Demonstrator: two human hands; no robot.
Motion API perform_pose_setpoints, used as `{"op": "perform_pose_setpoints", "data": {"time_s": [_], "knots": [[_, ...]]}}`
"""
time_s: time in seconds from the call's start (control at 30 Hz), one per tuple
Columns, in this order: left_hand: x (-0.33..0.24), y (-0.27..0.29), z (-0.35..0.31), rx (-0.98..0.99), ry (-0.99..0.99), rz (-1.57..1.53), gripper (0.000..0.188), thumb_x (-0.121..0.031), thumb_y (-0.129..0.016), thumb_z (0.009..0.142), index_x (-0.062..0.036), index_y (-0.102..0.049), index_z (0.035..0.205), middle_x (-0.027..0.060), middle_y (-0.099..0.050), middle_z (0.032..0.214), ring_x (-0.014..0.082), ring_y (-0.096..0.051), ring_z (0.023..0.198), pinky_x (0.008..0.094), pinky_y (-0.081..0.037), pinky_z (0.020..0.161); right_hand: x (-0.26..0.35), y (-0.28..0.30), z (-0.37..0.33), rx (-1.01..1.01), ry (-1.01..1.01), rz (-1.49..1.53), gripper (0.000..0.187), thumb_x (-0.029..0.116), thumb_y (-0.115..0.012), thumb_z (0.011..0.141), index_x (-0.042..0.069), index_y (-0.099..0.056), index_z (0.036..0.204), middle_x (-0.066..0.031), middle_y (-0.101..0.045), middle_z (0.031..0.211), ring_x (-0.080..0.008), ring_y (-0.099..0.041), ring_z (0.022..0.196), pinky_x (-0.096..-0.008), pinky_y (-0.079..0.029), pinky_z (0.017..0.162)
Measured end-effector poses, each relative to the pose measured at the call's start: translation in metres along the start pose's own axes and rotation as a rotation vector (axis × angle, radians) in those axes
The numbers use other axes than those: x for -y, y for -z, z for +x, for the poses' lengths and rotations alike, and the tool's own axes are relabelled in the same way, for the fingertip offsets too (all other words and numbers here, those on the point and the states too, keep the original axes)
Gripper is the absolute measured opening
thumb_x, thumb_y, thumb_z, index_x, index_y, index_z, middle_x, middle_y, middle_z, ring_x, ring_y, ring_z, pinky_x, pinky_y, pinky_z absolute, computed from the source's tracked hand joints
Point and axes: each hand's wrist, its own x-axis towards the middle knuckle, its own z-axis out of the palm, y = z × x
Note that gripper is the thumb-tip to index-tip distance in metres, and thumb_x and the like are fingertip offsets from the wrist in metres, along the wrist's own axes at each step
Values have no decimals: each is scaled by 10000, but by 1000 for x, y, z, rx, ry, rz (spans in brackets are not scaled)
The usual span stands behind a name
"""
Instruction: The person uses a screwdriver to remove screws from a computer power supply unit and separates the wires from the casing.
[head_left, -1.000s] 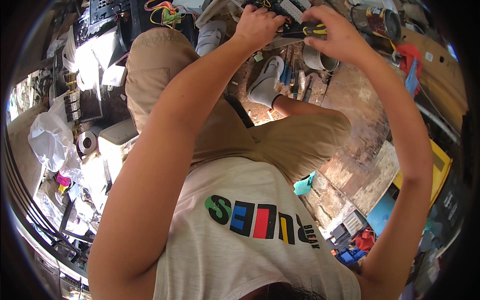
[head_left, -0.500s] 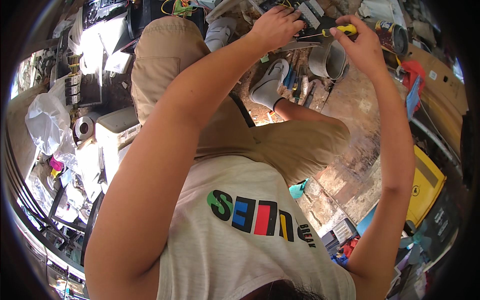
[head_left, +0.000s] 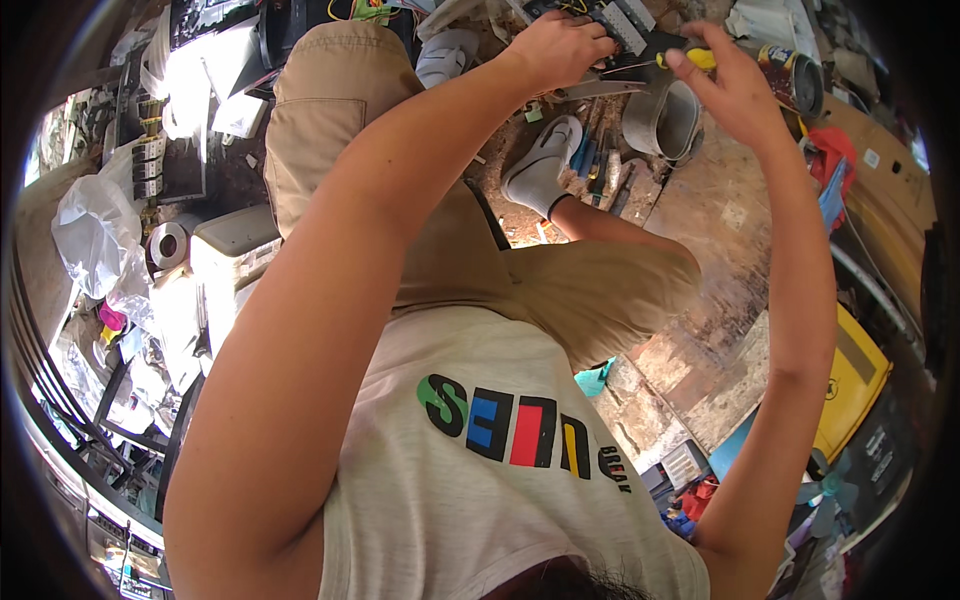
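At the top of the head view, my left hand (head_left: pixel 563 48) rests with bent fingers on a dark electronic unit (head_left: pixel 592 10), gripping its near edge. A grey perforated metal block (head_left: pixel 628 26) and thin yellow wires show on that unit. To the right, my right hand (head_left: pixel 735 92) holds a screwdriver (head_left: pixel 700 60) by its yellow handle, between thumb and fingers. Its thin shaft points left, toward the unit near my left fingers. Where the tip touches is too small to tell. My right index finger is slightly blurred.
Below the unit stands a grey metal container (head_left: pixel 660 125), with several hand tools (head_left: pixel 598 165) lying beside my slippered foot. A dark can (head_left: pixel 790 80) is right of my right hand. A yellow case (head_left: pixel 850 385) lies far right; a tape roll (head_left: pixel 168 245) and plastic bag (head_left: pixel 95 235) at left.
My right hand has shifted slightly right and down, and its index finger has lifted a little on the screwdriver handle. My left hand stays at the unit.
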Motion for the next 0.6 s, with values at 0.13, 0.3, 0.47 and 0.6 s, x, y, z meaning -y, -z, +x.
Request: {"op": "perform_pose_setpoints", "data": {"time_s": [0.13, 0.3, 0.47, 0.6], "knots": [[2, -3, -3, 33, 14, 44, 264, -181, -626, 833, -226, -686, 1086, -46, -660, 1011, 161, -669, 1027, 350, -467, 908, 6, 0, 1, 280, -212, -205, 193, 216, -624, 962, 43, -626, 1049, -165, -630, 1031, -338, -629, 835, -411, -499, 698], [0, -8, -5, -11, 26, 23, 253, -183, -633, 830, -230, -685, 1073, -54, -662, 1002, 157, -669, 1021, 353, -472, 906, 0, -11, -12, 138, 234, -11, 131, 88, -669, 861, 50, -631, 980, -144, -604, 933, -364, -626, 850, -442, -510, 747], [-3, -9, -3, -102, 64, 33, 220, -192, -638, 834, -226, -680, 1047, -47, -643, 994, 171, -661, 1015, 360, -492, 882, 8, -8, -7, 46, 276, -64, 134, 100, -633, 914, 51, -617, 1038, -130, -597, 1013, -349, -608, 930, -410, -499, 778], [-7, -16, 3, -139, 156, 24, 203, -198, -640, 838, -221, -679, 1036, -38, -622, 983, 181, -652, 1012, 374, -510, 853, 7, -7, -10, 104, 54, -73, 218, 170, -601, 946, 53, -624, 1129, -109, -615, 998, -318, -624, 876, -390, -504, 743]]}}
